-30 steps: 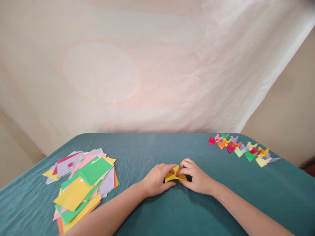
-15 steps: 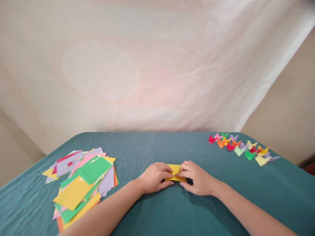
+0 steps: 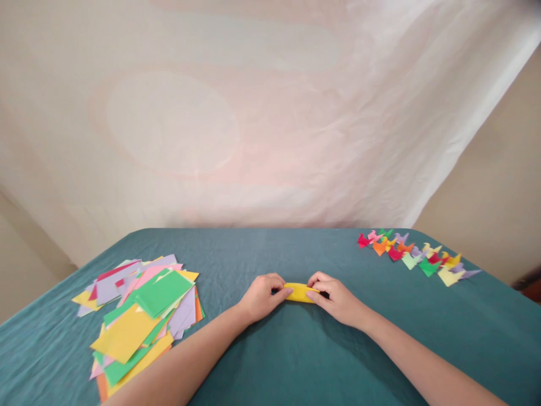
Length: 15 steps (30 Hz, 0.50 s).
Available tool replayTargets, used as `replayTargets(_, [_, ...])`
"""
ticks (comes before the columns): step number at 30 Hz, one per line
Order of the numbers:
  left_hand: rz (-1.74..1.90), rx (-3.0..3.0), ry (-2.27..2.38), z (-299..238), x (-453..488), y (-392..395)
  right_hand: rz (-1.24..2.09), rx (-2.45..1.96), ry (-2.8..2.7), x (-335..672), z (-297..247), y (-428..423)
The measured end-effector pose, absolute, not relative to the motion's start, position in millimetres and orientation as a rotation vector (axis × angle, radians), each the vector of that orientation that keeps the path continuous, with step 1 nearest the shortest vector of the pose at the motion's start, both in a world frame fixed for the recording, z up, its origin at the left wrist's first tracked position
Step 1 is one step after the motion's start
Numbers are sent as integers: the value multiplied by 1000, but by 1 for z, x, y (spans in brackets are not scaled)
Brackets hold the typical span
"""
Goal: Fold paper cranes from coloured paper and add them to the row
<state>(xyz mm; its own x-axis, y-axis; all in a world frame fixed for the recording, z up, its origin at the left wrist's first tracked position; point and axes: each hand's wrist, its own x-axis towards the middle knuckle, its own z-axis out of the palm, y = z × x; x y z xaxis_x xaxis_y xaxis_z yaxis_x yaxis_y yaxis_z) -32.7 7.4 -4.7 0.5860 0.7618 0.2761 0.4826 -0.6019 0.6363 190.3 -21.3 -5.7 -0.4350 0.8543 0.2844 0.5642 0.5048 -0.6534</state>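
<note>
The fingers (image 3: 288, 292) of both hands are pinched almost closed, and they have hold of one small yellow paper (image 3: 300, 292). The left hand (image 3: 261, 298) grips its left end and the right hand (image 3: 339, 302) grips its right end, with the thumbs on the near side. The yellow paper is between the two hands, in front of the person, low over the counter (image 3: 270, 254). It looks like a long, thin strip, and its top edge bends up a little. I cannot tell if it touches the counter.

On the left is a big messy pile of flat papers (image 3: 164, 293). They are green, yellow, purple, pink, orange and red, and many lie on top of each other. The left arm goes past the near end of the pile.

Far over on the right, well apart from the hands, little folded paper birds (image 3: 409, 260) sit close together in lots of colors. Behind the counter hangs a big pale cloth (image 3: 270, 124).
</note>
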Motion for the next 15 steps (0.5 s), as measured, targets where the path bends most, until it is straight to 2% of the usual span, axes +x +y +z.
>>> replayTargets(6, [832,2255,1141,-7,-30,5,606,-1256,-2084,187,-12,-13])
replayTargets(15, [631,2813,900,4,-28,-8,540,-1262,-2053,184,-19,-9])
